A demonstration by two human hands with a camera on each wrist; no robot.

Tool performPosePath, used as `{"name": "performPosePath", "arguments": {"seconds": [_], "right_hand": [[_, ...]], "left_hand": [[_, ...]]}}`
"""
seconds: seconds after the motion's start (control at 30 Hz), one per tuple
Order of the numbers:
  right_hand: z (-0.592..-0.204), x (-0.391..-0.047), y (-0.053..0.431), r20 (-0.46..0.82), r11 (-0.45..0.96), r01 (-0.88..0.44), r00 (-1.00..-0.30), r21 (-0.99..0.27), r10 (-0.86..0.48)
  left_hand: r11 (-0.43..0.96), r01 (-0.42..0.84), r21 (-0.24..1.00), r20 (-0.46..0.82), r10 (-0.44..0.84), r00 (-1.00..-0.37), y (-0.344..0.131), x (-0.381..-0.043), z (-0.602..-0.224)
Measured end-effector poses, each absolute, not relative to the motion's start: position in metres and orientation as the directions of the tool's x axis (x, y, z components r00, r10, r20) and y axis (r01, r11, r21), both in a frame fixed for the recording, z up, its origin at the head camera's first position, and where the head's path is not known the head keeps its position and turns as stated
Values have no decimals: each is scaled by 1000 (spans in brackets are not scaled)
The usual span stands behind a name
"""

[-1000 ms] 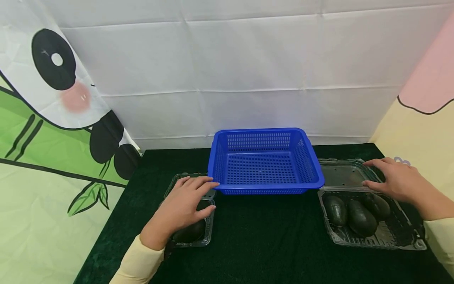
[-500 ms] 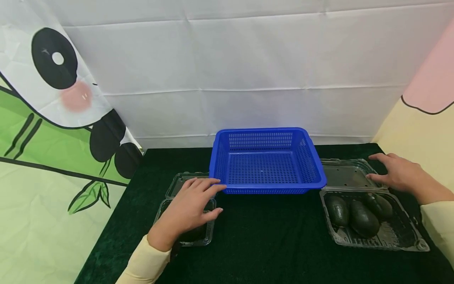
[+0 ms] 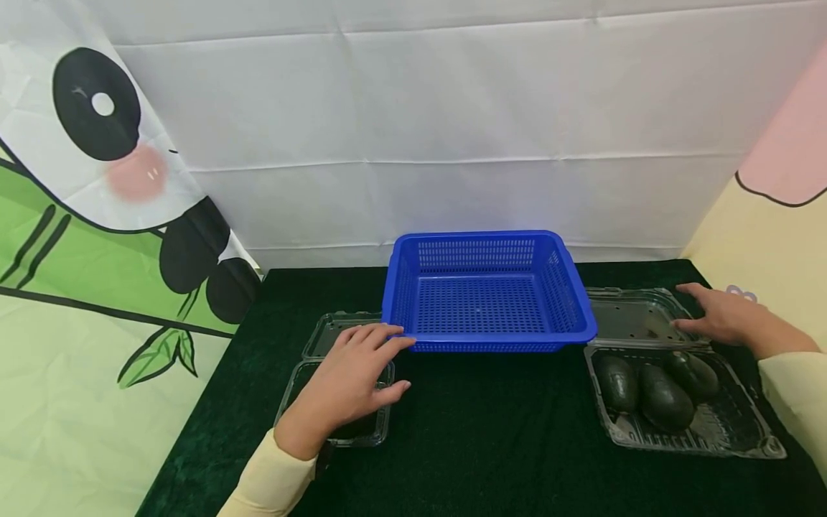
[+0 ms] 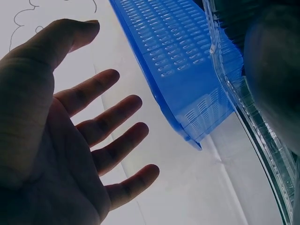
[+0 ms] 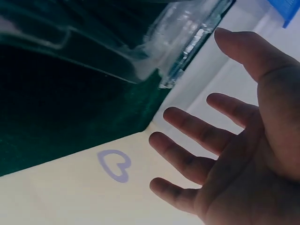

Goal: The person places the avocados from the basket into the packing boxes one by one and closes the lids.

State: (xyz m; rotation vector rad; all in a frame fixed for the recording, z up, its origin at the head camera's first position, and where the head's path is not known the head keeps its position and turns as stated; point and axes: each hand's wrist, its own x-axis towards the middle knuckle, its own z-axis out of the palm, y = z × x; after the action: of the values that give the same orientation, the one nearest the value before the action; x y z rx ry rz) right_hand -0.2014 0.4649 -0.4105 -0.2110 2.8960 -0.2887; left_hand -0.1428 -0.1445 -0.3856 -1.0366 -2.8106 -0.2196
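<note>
small clamshell box (image 3: 336, 402): mostly covered by the left hand (image 3: 345, 380); its dark contents cannot be identified
blue basket (image 4: 178, 70): cut off by the left wrist view's top edge
right forearm (image 3: 797, 402): cut off at the frame's right edge

Bare cloth (image 3: 491, 424) lies open between both clamshells (image 3: 336, 402); basket (image 3: 486, 291) blocks behind.

Right hand (image 5: 243, 140) fills the lower right of the view, palm toward the camera, fingers (image 5: 197, 129) spread and straight, holding nothing. Above it, the corner of a clear plastic container (image 5: 187, 33) overhangs the edge of the table (image 5: 70, 117), which carries a dark green cloth. Hand and container are apart. A cream backdrop (image 5: 56, 192) beyond the table's edge bears a small lilac heart mark (image 5: 114, 165). A blue corner (image 5: 289, 7) shows at top right.
</note>
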Motion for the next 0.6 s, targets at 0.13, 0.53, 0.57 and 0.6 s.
{"name": "performPosePath", "arguments": {"seconds": [0.13, 0.53, 0.57, 0.6], "right_hand": [[-418, -203, 468, -251, 952, -97, -952, -290, -174], [-430, -205, 465, -280, 945, -55, -948, -321, -150], [-430, -205, 465, -278, 945, -54, -949, -322, -149], [-430, -205, 466, -278, 944, -51, -949, -326, -147]], "left_hand": [[762, 642, 81, 179, 622, -762, -143, -145, -386], [780, 619, 90, 143, 605, -783, -142, -148, -389], [780, 619, 91, 144, 605, -783, -142, -148, -388], [780, 619, 89, 144, 605, -783, -142, -148, -388]]}}
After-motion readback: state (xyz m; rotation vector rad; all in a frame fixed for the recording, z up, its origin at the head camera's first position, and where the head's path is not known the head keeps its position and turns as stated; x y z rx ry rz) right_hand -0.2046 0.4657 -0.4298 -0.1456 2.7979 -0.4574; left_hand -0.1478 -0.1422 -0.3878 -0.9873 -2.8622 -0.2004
